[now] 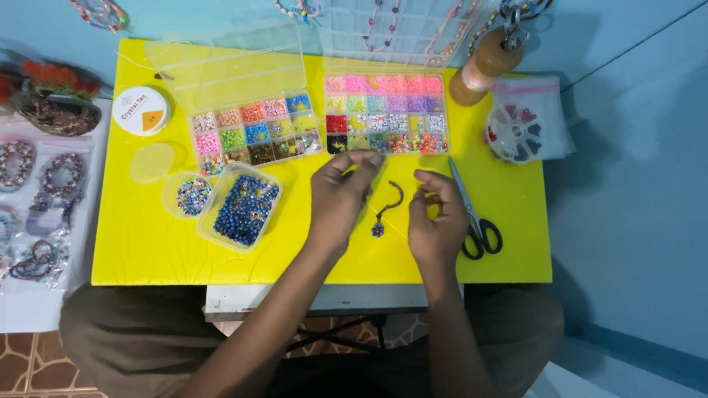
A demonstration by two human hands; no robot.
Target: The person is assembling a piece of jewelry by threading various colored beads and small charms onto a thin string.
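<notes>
Two bare hands are working over the yellow bench (pixel 137 245): the left hand (pixel 336 197) is pinching something too small to identify at its fingertips, while the right hand (pixel 435 218) is closing its grip on the upper end of a short beaded strand (pixel 385 208), which is hanging between them at centre. A slackening pinch could be letting beads slide off and roll away. Scissors (pixel 474 216) are lying just beside the right hand at 3 o'clock; open bead boxes (pixel 385 113) are crowding 12 o'clock; a bead tub (pixel 242 206) is sitting at 9 o'clock; bare room is lying toward the 6 o'clock edge.
</notes>
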